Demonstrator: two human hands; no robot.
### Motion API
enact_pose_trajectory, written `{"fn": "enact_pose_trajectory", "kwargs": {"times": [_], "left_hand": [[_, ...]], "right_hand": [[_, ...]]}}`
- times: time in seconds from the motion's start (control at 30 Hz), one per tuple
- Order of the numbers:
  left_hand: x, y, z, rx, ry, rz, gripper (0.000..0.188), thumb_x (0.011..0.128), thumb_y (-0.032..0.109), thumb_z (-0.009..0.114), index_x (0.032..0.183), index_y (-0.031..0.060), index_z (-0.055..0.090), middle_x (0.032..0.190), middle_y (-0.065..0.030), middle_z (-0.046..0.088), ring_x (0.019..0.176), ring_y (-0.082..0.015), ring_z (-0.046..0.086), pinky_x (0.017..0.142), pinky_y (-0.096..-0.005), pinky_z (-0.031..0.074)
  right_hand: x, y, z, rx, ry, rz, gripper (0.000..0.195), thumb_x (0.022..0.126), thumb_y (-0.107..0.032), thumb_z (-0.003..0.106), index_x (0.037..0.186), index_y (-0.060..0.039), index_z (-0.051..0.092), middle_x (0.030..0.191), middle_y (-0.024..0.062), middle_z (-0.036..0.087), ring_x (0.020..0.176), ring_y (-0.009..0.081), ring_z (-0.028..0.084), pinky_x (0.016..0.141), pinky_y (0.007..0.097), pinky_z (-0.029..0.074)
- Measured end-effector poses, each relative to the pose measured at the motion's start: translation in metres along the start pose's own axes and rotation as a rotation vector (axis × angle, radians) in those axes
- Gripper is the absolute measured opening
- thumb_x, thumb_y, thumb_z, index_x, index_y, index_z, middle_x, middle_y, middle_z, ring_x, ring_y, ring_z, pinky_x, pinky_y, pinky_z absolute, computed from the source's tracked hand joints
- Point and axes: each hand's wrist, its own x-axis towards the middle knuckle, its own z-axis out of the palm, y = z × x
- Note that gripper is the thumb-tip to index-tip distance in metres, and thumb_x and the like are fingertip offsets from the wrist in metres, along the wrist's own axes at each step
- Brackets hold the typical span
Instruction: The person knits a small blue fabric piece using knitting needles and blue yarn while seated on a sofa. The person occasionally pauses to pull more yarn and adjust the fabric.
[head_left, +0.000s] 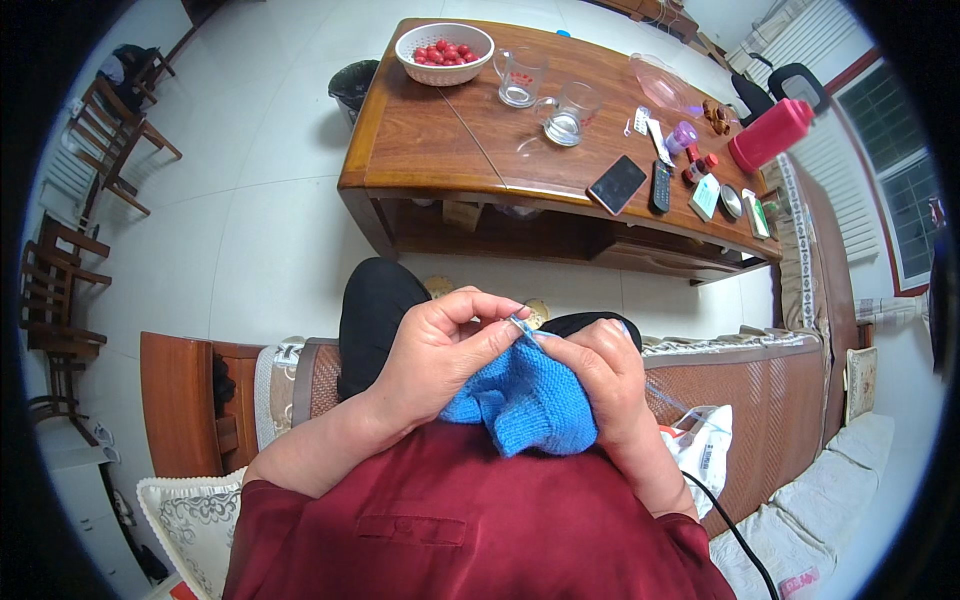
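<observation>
A blue knitted piece (544, 397) with a ribbed edge hangs from my hands over my lap, in front of my dark red top. My left hand (446, 341) pinches its upper edge between thumb and index finger, where the tip of a thin knitting needle (523, 309) shows. Close beside it, my right hand (607, 367) grips the same edge with the thumb forward. Most of the needles is hidden by my fingers and the knitting. A strand of blue yarn (667, 397) runs from my right hand to a white plastic bag (709, 454) on the seat.
Ahead stands a wooden coffee table (420, 142). On it are a basket of red fruit (445, 56), two glass mugs (570, 116), a smartphone (617, 184), a remote control (660, 186) and a pink thermos (771, 135). A black cable (724, 517) crosses the seat at right.
</observation>
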Motion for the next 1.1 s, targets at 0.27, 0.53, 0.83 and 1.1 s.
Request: {"fn": "enact_pose_trajectory", "kwargs": {"times": [0.27,0.53,0.83,1.1], "left_hand": [[-0.001,0.0,0.002,-0.042,0.023,-0.016,0.014,0.09,0.004,0.061,0.103,0.0003,0.064,0.095,-0.0019,0.062,0.086,-0.006,0.058,0.078,-0.0206,0.049],[-0.001,-0.003,0.004,-0.173,0.012,-0.059,0.013,0.09,0.003,0.06,0.103,0.0006,0.059,0.095,-0.0035,0.063,0.086,-0.0066,0.058,0.078,-0.0217,0.05],[-0.002,-0.007,0.006,0.142,-0.079,0.078,0.011,0.088,0.003,0.062,0.098,-0.0008,0.064,0.092,-0.0008,0.056,0.084,-0.0068,0.057,0.075,-0.0211,0.047],[0.001,-0.005,0.005,0.045,0.046,0.183,0.016,0.091,0.004,0.06,0.107,0.0023,0.058,0.091,0.0011,0.057,0.083,-0.0039,0.055,0.075,-0.019,0.046]], "right_hand": [[0.0,-0.002,0.0,-0.047,-0.014,-0.015,0.038,0.071,-0.014,0.062,0.108,-0.0071,0.065,0.081,0.0067,0.059,0.07,0.0231,0.057,0.063,0.0336,0.042],[0.002,-0.005,0.0,-0.106,0.003,0.004,0.038,0.071,-0.014,0.061,0.108,-0.0055,0.063,0.081,0.0081,0.059,0.07,0.0249,0.057,0.064,0.0348,0.043],[0.026,0.005,0.01,0.183,-0.021,0.129,0.052,0.066,-0.029,0.073,0.111,-0.0058,0.059,0.097,0.0152,0.058,0.087,0.0322,0.056,0.073,0.0403,0.045],[0.012,-0.004,-0.001,-0.065,0.041,0.071,0.033,0.069,-0.014,0.064,0.102,-0.0096,0.067,0.085,0.0075,0.06,0.075,0.0257,0.058,0.066,0.0353,0.045]]}}
